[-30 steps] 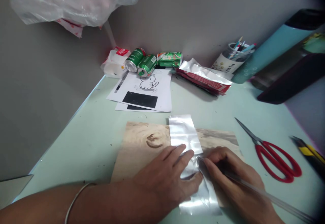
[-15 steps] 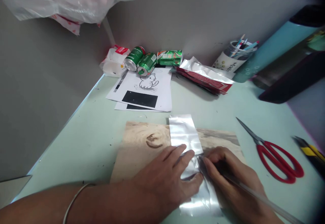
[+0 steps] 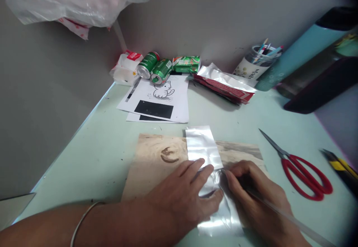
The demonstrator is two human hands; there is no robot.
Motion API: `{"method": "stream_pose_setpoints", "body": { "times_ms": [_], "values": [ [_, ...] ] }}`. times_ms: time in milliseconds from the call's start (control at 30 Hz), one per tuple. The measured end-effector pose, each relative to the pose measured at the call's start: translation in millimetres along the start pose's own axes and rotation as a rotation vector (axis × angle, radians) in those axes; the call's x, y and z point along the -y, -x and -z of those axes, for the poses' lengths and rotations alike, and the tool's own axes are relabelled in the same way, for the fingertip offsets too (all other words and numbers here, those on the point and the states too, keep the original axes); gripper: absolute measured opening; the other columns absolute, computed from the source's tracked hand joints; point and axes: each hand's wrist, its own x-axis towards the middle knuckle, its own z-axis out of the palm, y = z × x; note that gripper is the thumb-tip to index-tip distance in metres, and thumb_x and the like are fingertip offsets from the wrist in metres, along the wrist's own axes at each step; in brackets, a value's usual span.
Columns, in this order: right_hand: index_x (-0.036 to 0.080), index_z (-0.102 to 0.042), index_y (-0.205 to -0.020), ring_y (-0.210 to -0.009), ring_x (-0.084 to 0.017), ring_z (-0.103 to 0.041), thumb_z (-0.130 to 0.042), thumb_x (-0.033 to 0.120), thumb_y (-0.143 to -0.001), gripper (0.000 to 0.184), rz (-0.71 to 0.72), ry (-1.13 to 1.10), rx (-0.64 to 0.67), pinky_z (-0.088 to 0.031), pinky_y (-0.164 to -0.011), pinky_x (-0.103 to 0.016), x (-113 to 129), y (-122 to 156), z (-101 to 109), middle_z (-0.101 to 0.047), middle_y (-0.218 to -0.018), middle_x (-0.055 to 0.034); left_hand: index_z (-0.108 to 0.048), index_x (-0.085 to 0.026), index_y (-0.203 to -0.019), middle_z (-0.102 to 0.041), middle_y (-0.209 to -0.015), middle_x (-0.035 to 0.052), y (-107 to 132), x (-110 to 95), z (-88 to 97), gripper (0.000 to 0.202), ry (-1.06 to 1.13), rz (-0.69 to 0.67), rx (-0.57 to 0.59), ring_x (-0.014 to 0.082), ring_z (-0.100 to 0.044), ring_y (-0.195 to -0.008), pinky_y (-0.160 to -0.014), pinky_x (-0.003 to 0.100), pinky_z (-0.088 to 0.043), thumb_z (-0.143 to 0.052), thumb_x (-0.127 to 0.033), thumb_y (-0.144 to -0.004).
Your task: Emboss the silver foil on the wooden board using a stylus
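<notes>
A strip of silvery metal sheet (image 3: 203, 144) lies lengthwise over a wooden board (image 3: 151, 168), its near end hanging past the board's edge. My left hand (image 3: 187, 198) rests on the strip with fingers spread, pressing it down. In my right hand (image 3: 257, 191) is a slim pen-like tool (image 3: 291, 217) with a long pale shaft, gripped much like a pencil. Its tip meets the strip near my left fingertips, where the metal is dented and creased; the tip's exact shape is partly hidden by my fingers.
Red-handled scissors (image 3: 306, 174) and a yellow-black cutter (image 3: 339, 166) lie at the right. Behind are printed sheets (image 3: 179, 105), green cans (image 3: 187, 64), a foil packet (image 3: 226, 84), a pen jar (image 3: 248, 68) and bottles (image 3: 302, 53). A plastic bag (image 3: 78, 0) hangs upper left.
My right hand and the tool's tip have shifted very slightly along the metal strip. My left hand stays in place on it.
</notes>
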Motion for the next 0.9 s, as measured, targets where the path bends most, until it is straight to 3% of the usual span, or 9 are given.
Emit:
{"method": "stream_pose_setpoints", "body": {
  "times_ms": [300, 433, 533, 700, 900],
  "values": [
    [0.025, -0.051, -0.071, -0.057, -0.014, -0.049, -0.062, 0.034, -0.087, 0.021, -0.008, 0.021, -0.073, -0.041, -0.054, -0.025, 0.2, -0.4, -1.1, -0.056, -0.063, 0.0041, -0.045, -0.018, -0.139, -0.046, -0.15, 0.0221, -1.1, 0.3, 3.5, 0.037, -0.006, 0.014, -0.001, 0.0373, -0.043, -0.141, -0.114, 0.047, -0.035, -0.053, -0.029, -0.105],
    [0.024, -0.054, -0.071, -0.059, -0.014, -0.052, -0.064, 0.034, -0.087, 0.021, 0.01, -0.089, -0.089, -0.043, -0.054, -0.024, -8.4, -5.8, 5.5, -0.058, -0.066, 0.0032, -0.047, -0.019, -0.137, -0.044, -0.151, 0.0211, -0.6, 3.2, -0.2, 0.04, 0.039, 0.008, -0.015, 0.039, -0.042, -0.141, -0.112, 0.049, -0.037, -0.058, -0.035, -0.103],
    [0.024, -0.055, -0.07, -0.06, -0.014, -0.055, -0.066, 0.037, -0.086, 0.023, 0.0, -0.174, -0.098, -0.044, -0.053, -0.023, -12.3, -10.8, 13.5, -0.06, -0.068, 0.0026, -0.046, -0.017, -0.139, -0.045, -0.151, 0.0185, 1.4, 8.3, -0.3, 0.055, 0.142, 0.03, -0.042, 0.0377, -0.042, -0.141, -0.111, 0.049, -0.041, -0.069, -0.041, -0.096],
    [0.023, -0.057, -0.07, -0.058, -0.014, -0.053, -0.068, 0.041, -0.085, 0.027, -0.036, -0.242, -0.086, -0.044, -0.052, -0.023, -11.0, -14.3, 20.2, -0.059, -0.064, 0.0027, -0.032, -0.007, -0.148, -0.041, -0.154, 0.0241, 7.7, 13.9, 4.0, 0.097, 0.322, 0.142, -0.085, 0.0331, -0.039, -0.144, -0.117, 0.046, -0.037, -0.088, -0.041, -0.076],
    [0.022, -0.066, -0.075, -0.061, -0.017, -0.061, -0.072, 0.04, -0.08, 0.02, 0.003, -0.316, -0.116, -0.049, -0.053, -0.025, -2.7, -16.9, 20.1, -0.068, -0.071, -0.0009, -0.046, -0.013, -0.13, -0.041, -0.152, 0.0245, 5.6, 15.4, -2.8, 0.087, 0.452, 0.232, -0.149, 0.0372, -0.042, -0.14, -0.11, 0.054, -0.043, -0.096, -0.036, -0.063]
  ]
}}
